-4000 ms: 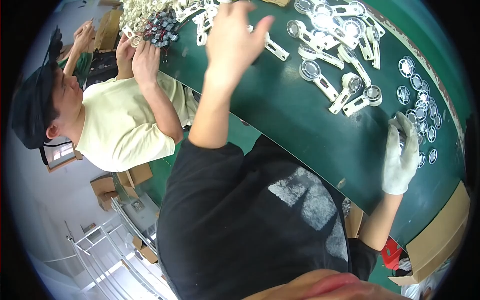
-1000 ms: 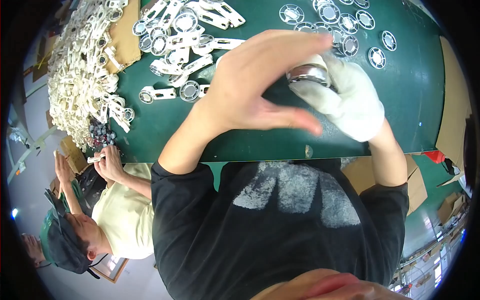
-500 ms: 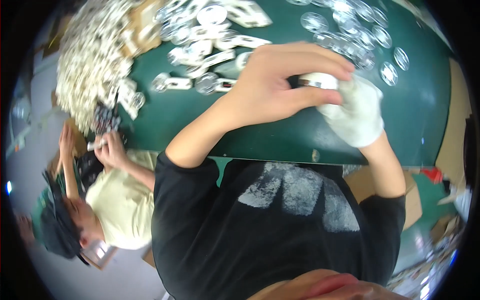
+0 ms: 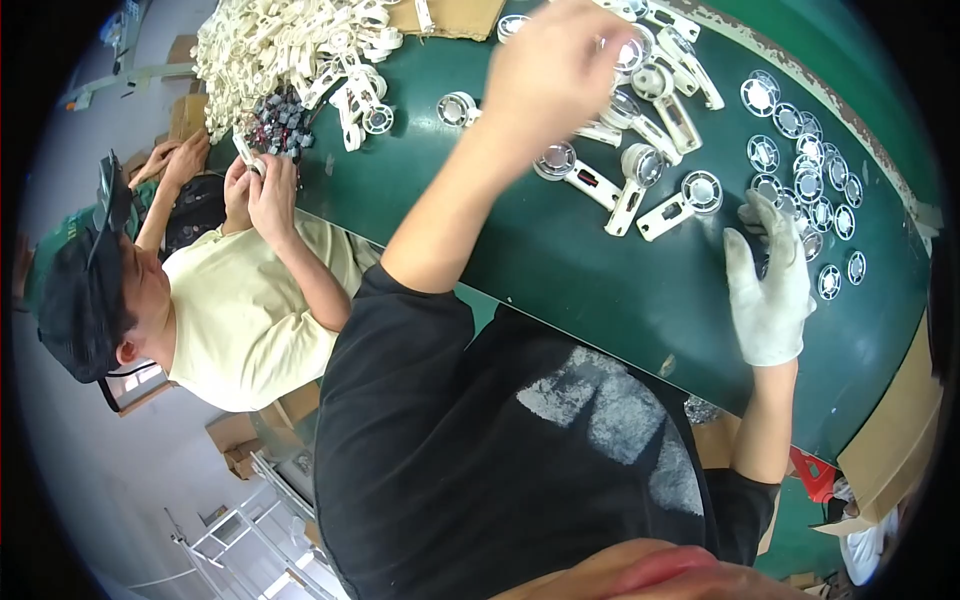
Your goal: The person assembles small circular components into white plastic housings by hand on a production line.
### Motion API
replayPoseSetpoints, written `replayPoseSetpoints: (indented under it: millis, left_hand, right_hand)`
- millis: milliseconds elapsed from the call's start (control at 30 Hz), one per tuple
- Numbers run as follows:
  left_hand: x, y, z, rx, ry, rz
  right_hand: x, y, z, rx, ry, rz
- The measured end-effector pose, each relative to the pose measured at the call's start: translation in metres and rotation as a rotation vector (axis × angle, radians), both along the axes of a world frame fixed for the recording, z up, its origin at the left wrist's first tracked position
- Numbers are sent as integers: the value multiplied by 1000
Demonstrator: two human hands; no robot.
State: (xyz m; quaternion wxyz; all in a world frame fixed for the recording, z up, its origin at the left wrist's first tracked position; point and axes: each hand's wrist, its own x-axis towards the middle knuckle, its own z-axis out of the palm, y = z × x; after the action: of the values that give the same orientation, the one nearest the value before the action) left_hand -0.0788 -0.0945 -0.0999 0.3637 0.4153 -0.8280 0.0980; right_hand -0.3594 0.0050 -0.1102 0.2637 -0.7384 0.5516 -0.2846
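Note:
My left hand (image 4: pixel 550 80), bare and smeared by motion, is over the far middle of the green table. Its fingertips are beside a round-headed white piece (image 4: pixel 632 52) shaped like a small handheld fan; whether they grip it I cannot tell. My right hand (image 4: pixel 770 285), in a white glove, is open at the right, thumb and fingers apart. Its fingertips reach the near edge of a scatter of clear, shiny round covers (image 4: pixel 808 186). Between the hands lie several white fan-shaped pieces with round clear heads, one (image 4: pixel 665 215) closest to the glove.
A large heap of white parts (image 4: pixel 290 50) fills the far left, beside a cardboard piece (image 4: pixel 450 18). Small dark parts (image 4: pixel 284 122) lie near it. At the left, a co-worker in a black cap (image 4: pixel 75 315) holds a white piece (image 4: pixel 247 155). Cardboard (image 4: pixel 895 440) stands at the right edge.
My hands were together around a round white piece and have parted. The left moved away to the far middle; the gloved right opened beside the clear covers. The view has also turned.

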Motion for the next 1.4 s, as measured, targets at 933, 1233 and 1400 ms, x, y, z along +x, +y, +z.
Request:
replayPoseSetpoints:
  millis: [933,1233,1400]
  left_hand:
    - [54,-75,22,637,-152,55]
    - [-103,8,33,302,-189,-516]
    - [-115,-25,-3,318,-301,-397]
  right_hand:
    - [-11,-7,-9,-158,-41,73]
    - [-22,-14,-4,-312,-9,-53]
    - [-25,-24,10,129,-34,-451]
